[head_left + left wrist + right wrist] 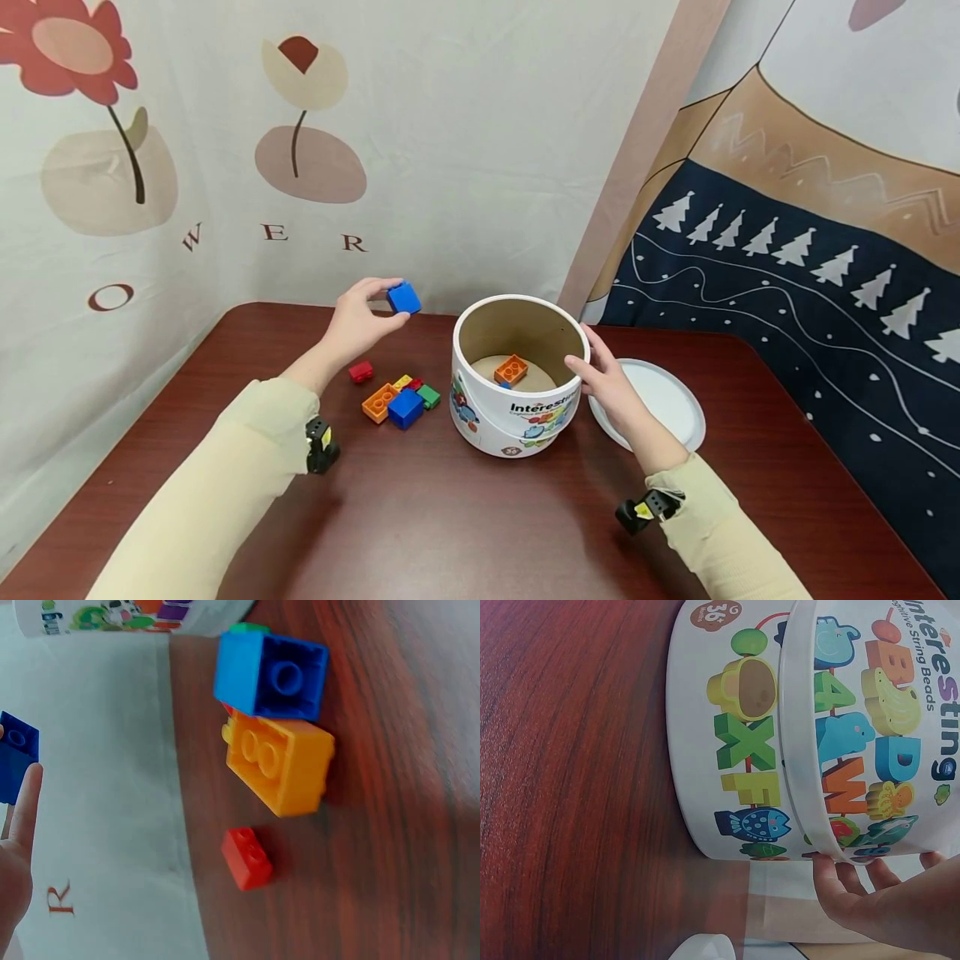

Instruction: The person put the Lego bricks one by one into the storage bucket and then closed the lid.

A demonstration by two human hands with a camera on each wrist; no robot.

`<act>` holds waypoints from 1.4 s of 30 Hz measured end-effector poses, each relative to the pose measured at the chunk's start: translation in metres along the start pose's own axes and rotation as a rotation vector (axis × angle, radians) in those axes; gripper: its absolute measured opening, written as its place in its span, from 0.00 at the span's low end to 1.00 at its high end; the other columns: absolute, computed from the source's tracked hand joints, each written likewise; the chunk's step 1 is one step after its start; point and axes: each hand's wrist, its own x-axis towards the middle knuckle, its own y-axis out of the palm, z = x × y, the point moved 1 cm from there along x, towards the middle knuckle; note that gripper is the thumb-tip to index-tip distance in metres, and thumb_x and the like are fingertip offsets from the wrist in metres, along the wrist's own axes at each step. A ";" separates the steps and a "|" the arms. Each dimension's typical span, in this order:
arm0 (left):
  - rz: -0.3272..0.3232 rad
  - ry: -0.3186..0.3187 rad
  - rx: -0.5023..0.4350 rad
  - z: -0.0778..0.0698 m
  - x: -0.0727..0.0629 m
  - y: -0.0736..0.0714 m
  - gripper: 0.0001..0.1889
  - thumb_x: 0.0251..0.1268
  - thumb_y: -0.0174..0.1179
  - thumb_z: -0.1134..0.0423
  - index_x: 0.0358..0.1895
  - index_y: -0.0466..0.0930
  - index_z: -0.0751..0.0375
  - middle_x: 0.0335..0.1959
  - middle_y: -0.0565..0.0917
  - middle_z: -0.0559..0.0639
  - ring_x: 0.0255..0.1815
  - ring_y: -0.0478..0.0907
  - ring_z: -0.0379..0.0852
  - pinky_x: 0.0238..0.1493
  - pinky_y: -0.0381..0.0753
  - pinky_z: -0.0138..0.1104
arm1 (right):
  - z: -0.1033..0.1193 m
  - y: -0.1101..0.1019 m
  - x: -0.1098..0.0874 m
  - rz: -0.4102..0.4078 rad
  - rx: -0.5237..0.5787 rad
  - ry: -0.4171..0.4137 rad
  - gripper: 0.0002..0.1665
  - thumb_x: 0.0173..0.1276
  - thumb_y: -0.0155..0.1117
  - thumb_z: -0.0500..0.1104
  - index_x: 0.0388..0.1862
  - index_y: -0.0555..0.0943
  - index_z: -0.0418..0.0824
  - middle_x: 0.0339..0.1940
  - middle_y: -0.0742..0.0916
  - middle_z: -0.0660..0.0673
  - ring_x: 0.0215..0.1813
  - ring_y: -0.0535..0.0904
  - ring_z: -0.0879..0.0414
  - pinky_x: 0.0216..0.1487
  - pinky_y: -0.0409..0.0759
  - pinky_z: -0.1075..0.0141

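Between thumb and fingers my left hand [362, 321] pinches a blue toy brick [404, 297], raised above the table left of a round white tub [517, 417]. The same blue brick [18, 757] shows at the left edge of the left wrist view. My right hand [606, 382] holds the tub's right side at the rim, and in the right wrist view its fingers [832, 889] touch the printed wall. Inside the tub lie an orange brick [512, 369] and a partly hidden blue piece [506, 385].
Left of the tub, a loose cluster holds an orange brick [281, 761], a blue brick [406, 408], a green brick [429, 396] and small yellow and red ones. A red brick [361, 372] lies apart. The white lid [660, 400] rests right of the tub, on the brown table [465, 525].
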 end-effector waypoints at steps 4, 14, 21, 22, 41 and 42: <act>0.000 0.013 -0.015 -0.010 0.005 0.003 0.28 0.58 0.63 0.61 0.63 0.71 0.58 0.62 0.71 0.60 0.60 0.70 0.59 0.57 0.74 0.53 | 0.000 0.000 0.001 0.001 0.003 -0.008 0.40 0.72 0.49 0.46 0.77 0.44 0.52 0.73 0.60 0.35 0.70 0.60 0.41 0.67 0.66 0.46; 0.025 0.057 -0.069 -0.033 0.012 0.014 0.28 0.57 0.64 0.61 0.63 0.72 0.56 0.60 0.72 0.57 0.59 0.71 0.56 0.58 0.74 0.50 | 0.000 0.000 0.001 -0.002 0.007 -0.003 0.39 0.73 0.49 0.45 0.77 0.44 0.52 0.73 0.59 0.35 0.70 0.60 0.40 0.67 0.65 0.46; 0.052 0.124 -0.105 -0.051 0.012 0.026 0.27 0.56 0.65 0.63 0.61 0.73 0.58 0.58 0.74 0.56 0.57 0.73 0.54 0.54 0.78 0.46 | 0.001 0.000 0.000 -0.007 0.006 0.002 0.39 0.73 0.49 0.46 0.77 0.43 0.53 0.74 0.59 0.35 0.70 0.60 0.40 0.67 0.65 0.46; 0.056 0.129 -0.110 -0.054 0.012 0.028 0.27 0.56 0.65 0.63 0.61 0.73 0.58 0.58 0.75 0.56 0.57 0.73 0.53 0.53 0.79 0.46 | 0.001 0.000 0.000 -0.007 0.004 0.002 0.39 0.73 0.49 0.46 0.77 0.43 0.53 0.74 0.59 0.35 0.70 0.60 0.40 0.67 0.65 0.46; 0.253 0.155 -0.204 -0.080 0.003 0.062 0.27 0.55 0.66 0.64 0.61 0.73 0.60 0.58 0.75 0.56 0.59 0.73 0.54 0.55 0.77 0.44 | 0.001 0.001 -0.001 0.002 0.016 0.000 0.39 0.73 0.49 0.45 0.77 0.43 0.52 0.74 0.58 0.35 0.70 0.59 0.40 0.67 0.65 0.45; 0.258 0.158 -0.201 -0.080 0.003 0.062 0.27 0.55 0.66 0.64 0.60 0.73 0.60 0.58 0.75 0.57 0.59 0.73 0.54 0.56 0.77 0.44 | 0.001 0.001 -0.001 0.003 0.017 0.000 0.39 0.73 0.48 0.45 0.77 0.43 0.52 0.74 0.58 0.35 0.70 0.59 0.40 0.67 0.65 0.45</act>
